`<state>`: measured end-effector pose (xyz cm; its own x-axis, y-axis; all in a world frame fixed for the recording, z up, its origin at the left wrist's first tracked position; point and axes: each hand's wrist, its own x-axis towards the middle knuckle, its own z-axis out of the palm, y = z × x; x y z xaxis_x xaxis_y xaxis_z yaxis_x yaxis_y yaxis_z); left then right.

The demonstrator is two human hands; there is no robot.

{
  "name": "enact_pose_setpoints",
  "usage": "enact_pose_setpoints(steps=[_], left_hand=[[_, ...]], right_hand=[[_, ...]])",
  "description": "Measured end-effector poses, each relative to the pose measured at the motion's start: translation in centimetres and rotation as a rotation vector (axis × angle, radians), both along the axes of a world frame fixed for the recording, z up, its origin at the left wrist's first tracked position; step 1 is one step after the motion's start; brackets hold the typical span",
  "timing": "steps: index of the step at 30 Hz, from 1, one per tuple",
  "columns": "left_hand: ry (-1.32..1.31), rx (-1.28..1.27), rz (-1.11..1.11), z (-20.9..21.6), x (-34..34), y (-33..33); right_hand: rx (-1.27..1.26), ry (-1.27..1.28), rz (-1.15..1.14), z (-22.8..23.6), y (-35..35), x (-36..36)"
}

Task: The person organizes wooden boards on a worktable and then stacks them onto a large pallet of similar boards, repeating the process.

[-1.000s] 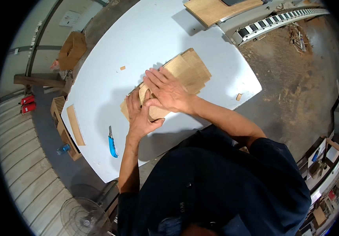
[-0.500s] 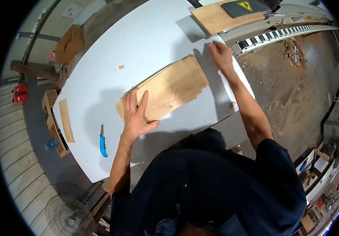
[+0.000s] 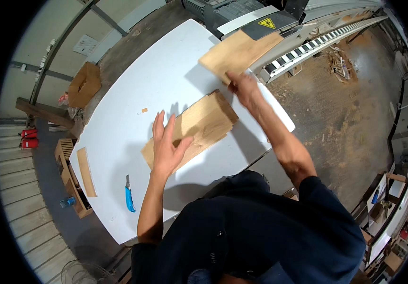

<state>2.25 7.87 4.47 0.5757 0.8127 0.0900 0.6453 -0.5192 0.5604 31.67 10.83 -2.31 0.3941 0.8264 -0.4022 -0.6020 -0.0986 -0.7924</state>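
A stack of thin wooden boards (image 3: 208,116) lies slanted on the white table, its edges slightly uneven. Over the stack's left end is my left hand (image 3: 167,150), fingers spread and holding nothing; whether it touches the top board I cannot tell. My right hand (image 3: 245,89) grips the near edge of a single wooden board (image 3: 234,52), which sticks out from under the dark cover of a machine (image 3: 272,23). Its fingertips are partly blurred. A blue utility knife (image 3: 129,196) with its blade out rests left of my left forearm.
On the white table (image 3: 133,99) are a small wood chip (image 3: 144,110) and a narrow wood strip (image 3: 86,172) near the left edge. A belt conveyor (image 3: 308,49) runs off at the upper right. An open cardboard box (image 3: 84,85) stands beyond the table's left side.
My right hand has moved up and left from the table's right edge onto the single board, which has turned and come out toward me. My left hand has lifted its fingers. The view has shifted.
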Motion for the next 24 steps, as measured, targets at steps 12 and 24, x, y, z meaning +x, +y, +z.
enact_pose_setpoints(steps=[12, 24], left_hand=[[0.311, -0.082, 0.051, 3.8, 7.8, 0.1], [0.037, -0.164, 0.294, 0.8, -7.5, -2.4]], right_hand=[[0.088, -0.191, 0.397, 2.1, -13.6, -15.0], [-0.188, -0.428, 0.682, -1.8, -18.9, -13.0]])
